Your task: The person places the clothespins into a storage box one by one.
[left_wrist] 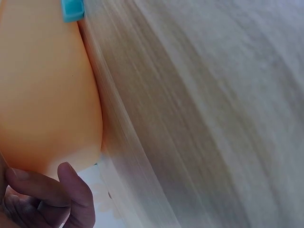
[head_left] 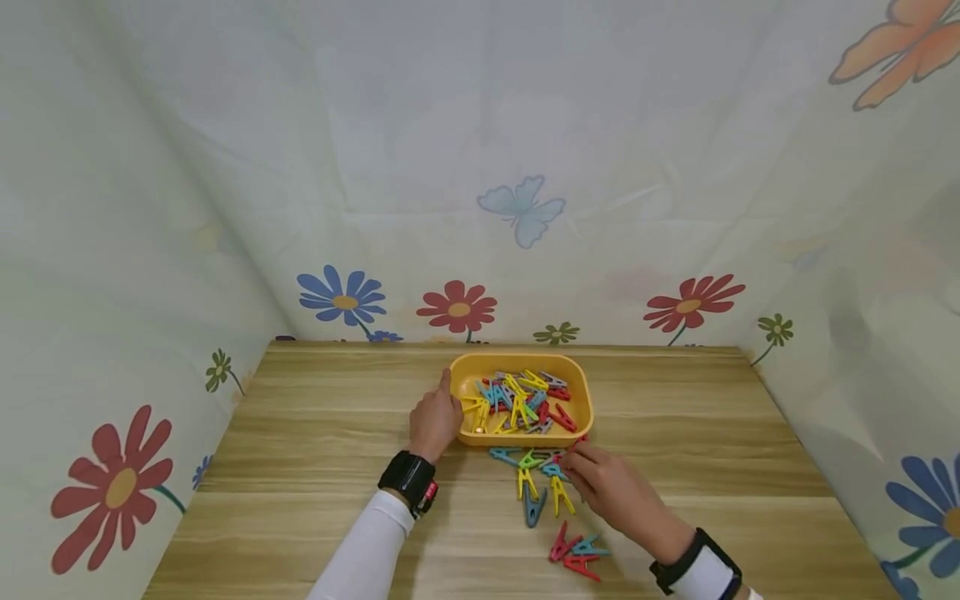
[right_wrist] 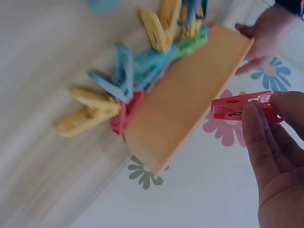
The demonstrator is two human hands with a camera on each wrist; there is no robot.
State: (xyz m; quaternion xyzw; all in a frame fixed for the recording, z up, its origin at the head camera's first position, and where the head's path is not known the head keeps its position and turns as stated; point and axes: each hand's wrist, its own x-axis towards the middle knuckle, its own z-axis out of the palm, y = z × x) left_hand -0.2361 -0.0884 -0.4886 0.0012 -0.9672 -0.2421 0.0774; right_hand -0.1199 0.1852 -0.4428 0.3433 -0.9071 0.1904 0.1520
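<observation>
My left hand (head_left: 437,418) holds the left end of a yellow plastic tub (head_left: 517,439), with a finger along its rim. In the left wrist view, the curled fingers (left_wrist: 78,194) are close against the tub's wall. My right hand (head_left: 615,492) is in front of the tub's near right corner. Between thumb and fingers it pinches a red clothespin (right_wrist: 232,110), raised above the tub's near wall in the right wrist view. Multicoloured clothespins (head_left: 519,408) lie heaped inside the tub. Directly before it lie several loose ones, among them a green clothespin (head_left: 530,460) and a dark blue clothespin (head_left: 534,507).
Nearer the front of the wooden table (head_left: 315,467), a small group has a red clothespin (head_left: 581,567) and a light blue clothespin (head_left: 588,547). A pale cloth (head_left: 420,167) printed with flowers and butterflies encloses the table at the back and both sides.
</observation>
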